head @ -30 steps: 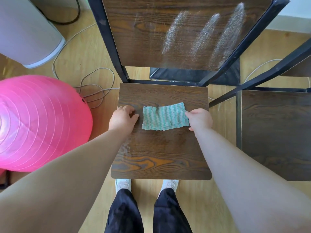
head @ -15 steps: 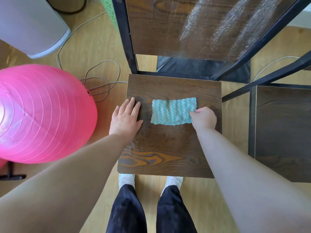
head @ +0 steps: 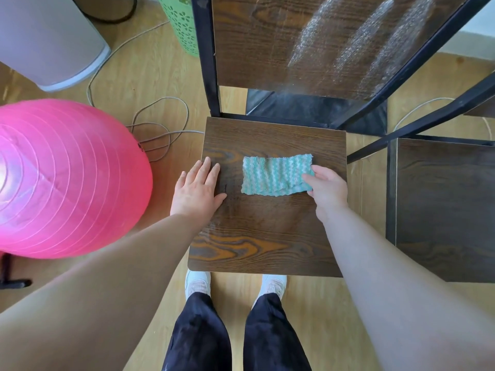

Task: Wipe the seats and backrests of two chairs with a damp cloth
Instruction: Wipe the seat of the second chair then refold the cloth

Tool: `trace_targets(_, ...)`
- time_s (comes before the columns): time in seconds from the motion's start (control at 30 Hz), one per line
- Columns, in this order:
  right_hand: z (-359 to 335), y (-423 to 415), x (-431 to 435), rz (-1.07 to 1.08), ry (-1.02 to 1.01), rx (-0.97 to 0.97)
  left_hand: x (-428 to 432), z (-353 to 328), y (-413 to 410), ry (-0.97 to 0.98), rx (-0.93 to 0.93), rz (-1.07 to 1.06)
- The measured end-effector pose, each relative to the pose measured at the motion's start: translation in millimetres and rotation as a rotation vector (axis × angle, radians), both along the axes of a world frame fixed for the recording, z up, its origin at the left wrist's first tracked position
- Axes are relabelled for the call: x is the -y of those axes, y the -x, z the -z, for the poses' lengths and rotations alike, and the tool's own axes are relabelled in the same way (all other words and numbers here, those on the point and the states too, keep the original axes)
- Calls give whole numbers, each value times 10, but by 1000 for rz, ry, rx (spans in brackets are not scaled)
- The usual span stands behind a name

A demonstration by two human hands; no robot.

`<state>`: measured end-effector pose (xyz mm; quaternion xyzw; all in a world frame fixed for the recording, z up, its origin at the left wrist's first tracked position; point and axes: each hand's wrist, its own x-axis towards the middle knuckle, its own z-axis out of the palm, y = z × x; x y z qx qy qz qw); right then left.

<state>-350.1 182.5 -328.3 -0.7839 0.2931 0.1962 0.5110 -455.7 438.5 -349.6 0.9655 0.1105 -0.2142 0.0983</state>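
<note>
A teal and white striped cloth (head: 274,175) lies spread on the dark wooden seat (head: 267,236) of the near chair. My right hand (head: 326,190) pinches the cloth's right end, which lifts slightly off the seat. My left hand (head: 198,190) rests flat on the seat's left edge with straight fingers, a little apart from the cloth. The chair's wooden backrest (head: 267,41) stands behind, with wet wipe streaks on its right half. A second chair's seat (head: 444,210) sits to the right, and only a small part of its backrest shows.
A big pink exercise ball (head: 61,178) stands left of the chair. A grey cable (head: 160,129) loops on the wood floor behind it. A white appliance (head: 51,36) and a green basket (head: 182,22) stand at the back left. My feet are under the seat's front edge.
My left hand let go of the cloth's left end, flattened and slid left to the seat edge. My right hand closed on the cloth's right end and raised it slightly.
</note>
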Motion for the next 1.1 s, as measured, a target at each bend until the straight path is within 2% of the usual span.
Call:
trace_targets(0.17, -66, 80, -220, -80, -132, 46, -66, -36, 44, 13, -2, 0)
trace_targets(0.47, 112, 379, -847, -414, -59, 30, -159, 37, 84, 22, -16, 7)
trace_targets(0.57, 138, 379, -847, -409, 36, 46, -177, 68, 82, 26, -19, 15)
trace_targets(0.7, 152, 316, -846, -371, 244, 218, -184, 84, 60, 40, -32, 20)
trace_targets(0.87, 223, 287, -1004, -613, 409, 246, -201, 113, 12, 43, -26, 18)
trace_targets(1.1, 388, 290, -1106, -710, 624, 245, -230, 152, -8, 58, -39, 13)
